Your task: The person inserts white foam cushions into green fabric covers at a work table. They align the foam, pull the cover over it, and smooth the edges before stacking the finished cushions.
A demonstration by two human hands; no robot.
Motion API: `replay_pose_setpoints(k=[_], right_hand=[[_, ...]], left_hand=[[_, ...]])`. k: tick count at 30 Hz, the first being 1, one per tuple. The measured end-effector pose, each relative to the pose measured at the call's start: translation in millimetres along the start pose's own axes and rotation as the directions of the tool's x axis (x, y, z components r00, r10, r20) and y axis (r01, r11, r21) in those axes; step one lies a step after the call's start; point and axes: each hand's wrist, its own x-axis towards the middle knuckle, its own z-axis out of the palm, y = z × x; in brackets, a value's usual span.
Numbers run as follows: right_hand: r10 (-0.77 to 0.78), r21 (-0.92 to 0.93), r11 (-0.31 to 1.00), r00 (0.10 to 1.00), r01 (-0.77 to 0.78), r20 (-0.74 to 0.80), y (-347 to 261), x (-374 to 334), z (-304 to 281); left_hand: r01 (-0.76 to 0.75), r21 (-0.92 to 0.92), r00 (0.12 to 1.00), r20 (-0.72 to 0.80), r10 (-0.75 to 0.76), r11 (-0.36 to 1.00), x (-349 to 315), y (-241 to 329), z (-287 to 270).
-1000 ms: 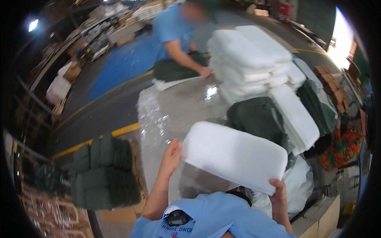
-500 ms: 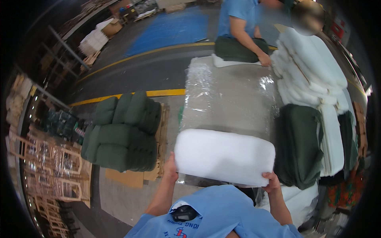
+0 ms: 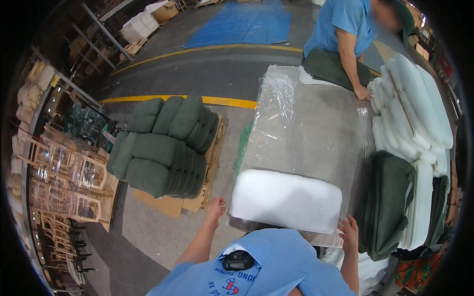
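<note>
A white rectangular foam pad (image 3: 286, 202) with rounded corners lies flat at the near end of a table (image 3: 311, 133) covered in clear plastic film. My left hand (image 3: 214, 211) is off the pad's left side, empty, with its fingers apart. At the pad's right end, close to the edge, my right hand (image 3: 348, 231) is open with loosely spread fingers; whether a fingertip touches the pad I cannot tell. Just right of that hand stands a pile of folded dark green covers (image 3: 385, 204).
Stacked green cushions (image 3: 163, 153) sit on a pallet to the left, with wrapped wooden chair frames (image 3: 69, 172) beyond. White padding (image 3: 412, 106) is heaped along the table's right. At the far end, a person in a blue shirt (image 3: 340, 29) handles a green cover (image 3: 335, 69) over white padding.
Both my hands have let go of the white pad, which now lies on the table. My left hand has moved away from its side. The view has shifted left.
</note>
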Motion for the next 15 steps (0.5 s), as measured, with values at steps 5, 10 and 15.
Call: replay_pose_setpoints(k=[5,10,15], right_hand=[[-0.059,-0.085,0.995,0.998,0.056,-0.032,26,0,44],[-0.013,-0.092,0.996,0.999,0.01,-0.035,15,1,57],[-0.022,-0.129,0.992,0.993,0.007,-0.116,19,15,17]], left_hand=[[-0.103,-0.053,0.994,0.03,0.104,0.993,-6,-22,37],[0.204,-0.343,0.979,0.087,-0.185,0.917,-6,-1,43],[0.039,-0.202,0.999,0.04,-0.032,0.979,-1,-3,17]])
